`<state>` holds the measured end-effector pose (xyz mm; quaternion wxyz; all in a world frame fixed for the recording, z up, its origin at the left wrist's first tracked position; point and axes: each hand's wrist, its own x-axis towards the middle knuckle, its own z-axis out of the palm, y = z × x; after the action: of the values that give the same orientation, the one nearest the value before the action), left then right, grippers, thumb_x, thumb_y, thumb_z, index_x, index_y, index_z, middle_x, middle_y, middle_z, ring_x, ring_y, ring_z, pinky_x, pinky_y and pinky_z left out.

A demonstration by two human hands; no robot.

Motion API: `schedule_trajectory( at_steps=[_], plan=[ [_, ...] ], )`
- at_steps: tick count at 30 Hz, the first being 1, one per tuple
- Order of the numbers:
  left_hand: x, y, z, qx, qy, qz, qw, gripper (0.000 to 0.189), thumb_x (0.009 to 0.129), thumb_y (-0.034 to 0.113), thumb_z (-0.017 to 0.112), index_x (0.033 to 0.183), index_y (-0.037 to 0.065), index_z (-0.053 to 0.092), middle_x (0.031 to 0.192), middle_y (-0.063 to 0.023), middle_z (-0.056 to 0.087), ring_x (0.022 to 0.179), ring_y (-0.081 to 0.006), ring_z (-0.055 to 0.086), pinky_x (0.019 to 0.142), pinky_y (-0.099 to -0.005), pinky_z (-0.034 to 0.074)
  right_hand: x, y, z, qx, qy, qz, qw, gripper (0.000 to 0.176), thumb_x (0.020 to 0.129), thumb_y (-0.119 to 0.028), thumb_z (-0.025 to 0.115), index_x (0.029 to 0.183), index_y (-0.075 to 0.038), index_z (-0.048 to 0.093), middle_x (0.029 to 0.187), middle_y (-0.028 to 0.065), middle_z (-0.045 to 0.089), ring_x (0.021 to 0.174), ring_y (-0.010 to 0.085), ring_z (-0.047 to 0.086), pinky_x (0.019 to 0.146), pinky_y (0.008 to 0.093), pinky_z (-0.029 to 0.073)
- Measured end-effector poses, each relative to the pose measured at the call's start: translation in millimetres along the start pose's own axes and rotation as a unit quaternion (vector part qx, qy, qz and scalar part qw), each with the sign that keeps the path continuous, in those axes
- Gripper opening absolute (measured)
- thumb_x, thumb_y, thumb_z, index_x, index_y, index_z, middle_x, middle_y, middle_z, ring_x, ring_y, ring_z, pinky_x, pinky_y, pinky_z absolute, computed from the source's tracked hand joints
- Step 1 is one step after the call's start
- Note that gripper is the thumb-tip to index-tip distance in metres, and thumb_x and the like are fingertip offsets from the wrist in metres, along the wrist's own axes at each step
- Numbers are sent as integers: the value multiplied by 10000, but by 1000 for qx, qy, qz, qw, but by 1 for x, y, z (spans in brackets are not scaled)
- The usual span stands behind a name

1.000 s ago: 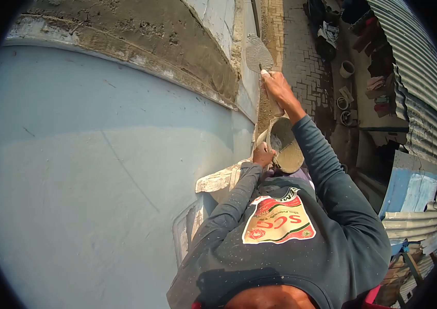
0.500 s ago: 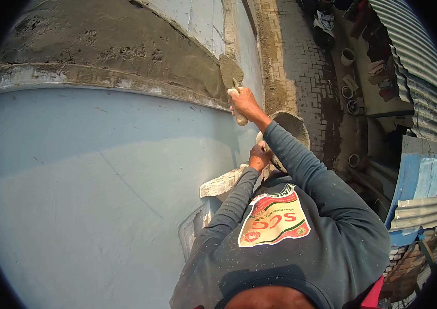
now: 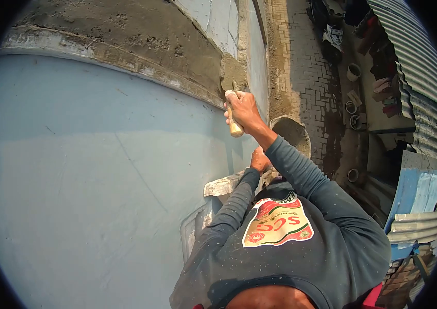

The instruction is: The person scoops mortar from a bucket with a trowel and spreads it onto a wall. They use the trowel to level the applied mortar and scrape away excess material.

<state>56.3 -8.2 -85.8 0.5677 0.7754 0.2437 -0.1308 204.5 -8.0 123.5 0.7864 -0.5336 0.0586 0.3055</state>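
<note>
My right hand [image 3: 241, 110] is wrapped round the wooden handle of a trowel [image 3: 236, 129]. The mortar-covered blade lies at the right end of the wet grey plaster [image 3: 120, 31], by the wall's corner. Lower down, my left hand [image 3: 260, 160] is closed at the near rim of a bucket [image 3: 291, 135], whose inside is coated with grey mortar. My right forearm crosses over part of the bucket, and the left fingers are mostly hidden.
A smooth blue-grey wall [image 3: 84, 154] fills the left, with a rough ledge [image 3: 126, 63] under the plaster. A pale, worn block [image 3: 221, 186] juts out by my left forearm. Far below runs a paved path [image 3: 306, 67] with several pails; corrugated roofing [image 3: 419, 67] stands right.
The view has shifted, so the ledge sits higher at left. My right hand has turned slightly with the trowel, still at the plaster's end. My left hand stays by the bucket rim.
</note>
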Motion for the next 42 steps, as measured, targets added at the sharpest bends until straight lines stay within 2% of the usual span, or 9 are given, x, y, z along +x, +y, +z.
schedule_trajectory(
  at_steps=[7,10,15,22,24,28,30,33,42],
  plan=[
    [5,-25,6,-238,-76,-52,967,660,652,249,840,1195,-14,572,1112,-194,670,1055,-330,642,882,-381,489,-39,-27,18,12,-33,-36,999,310,937,-262,558,949,49,551,780,92,564,549,154,588,408,307,518],
    [-3,-18,7,-393,-48,-41,917,390,836,34,695,1202,46,563,1103,-101,648,1057,-246,615,883,-437,545,-52,-33,21,15,-57,-40,997,299,957,-285,559,974,13,558,783,62,571,545,123,570,415,279,512],
    [-2,15,4,4,56,-28,998,280,724,213,763,853,-3,640,826,-156,672,765,-287,645,753,-391,522,-62,-31,-2,98,-97,-46,989,292,947,-269,559,965,22,549,794,85,575,552,136,581,415,292,519],
    [-2,16,0,15,31,16,999,331,682,194,738,687,-6,474,686,-194,590,639,-260,614,601,-408,481,5,50,-43,54,17,39,998,272,945,-257,555,971,13,528,807,87,573,556,146,569,422,310,518],
    [-3,18,0,31,12,-34,999,289,699,214,743,770,-9,574,782,-194,650,769,-288,660,675,-394,504,7,59,-34,37,24,37,998,278,941,-258,551,965,18,527,813,93,569,557,157,567,425,322,518],
    [6,-28,1,-26,-10,103,994,543,748,303,745,1194,29,603,1119,-196,666,1049,-344,635,872,-381,499,-3,55,-10,57,15,40,997,275,936,-255,546,926,17,508,808,100,563,558,173,570,423,333,519],
    [19,-56,9,-30,-37,102,994,657,702,166,806,1260,-5,505,1217,-99,613,1091,-217,588,929,-356,472,-10,47,-3,86,13,53,995,231,941,-246,558,963,-20,519,803,79,571,562,167,570,429,330,513],
    [31,-69,22,-140,-14,74,987,554,728,172,771,1210,24,543,1127,-115,644,1046,-237,607,897,-366,481,-26,29,5,85,-4,47,995,237,944,-259,562,963,-26,522,805,76,571,565,157,573,428,317,516],
    [8,-12,8,3,9,5,1000,467,727,232,754,1108,36,569,1046,-138,647,979,-267,617,848,-383,485,-69,-21,30,139,-63,12,988,255,961,-249,541,905,-4,498,793,84,552,542,158,565,411,325,517]
  ],
)
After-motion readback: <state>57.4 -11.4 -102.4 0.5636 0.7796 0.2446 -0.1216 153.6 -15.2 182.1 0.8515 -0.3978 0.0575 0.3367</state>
